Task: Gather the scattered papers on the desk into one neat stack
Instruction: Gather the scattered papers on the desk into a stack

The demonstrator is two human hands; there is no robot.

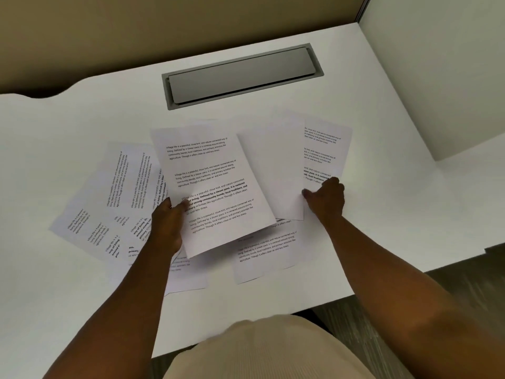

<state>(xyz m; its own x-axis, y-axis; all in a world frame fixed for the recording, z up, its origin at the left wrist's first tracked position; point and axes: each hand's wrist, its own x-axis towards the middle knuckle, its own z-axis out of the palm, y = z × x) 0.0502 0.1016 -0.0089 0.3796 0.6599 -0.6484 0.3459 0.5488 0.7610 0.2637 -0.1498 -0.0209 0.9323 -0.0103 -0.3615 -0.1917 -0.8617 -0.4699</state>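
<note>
The left hand (pixel 168 222) pinches the left edge of a printed sheet (pixel 210 187), thumb on top, holding it tilted above the papers spread over the middle of the white desk (pixel 82 310). The right hand (pixel 326 199) grips the lower right corner of a blank-faced sheet (pixel 276 165) that overlaps another printed page (pixel 328 149) toward the right edge. More printed pages (pixel 114 198) fan out toward the left edge, others (pixel 265 253) lie nearer the front edge. A grey cable hatch (pixel 240 75) sits near the back edge

head cam | worn high | faces forward-down | close over desk (pixel 82 310)
</note>
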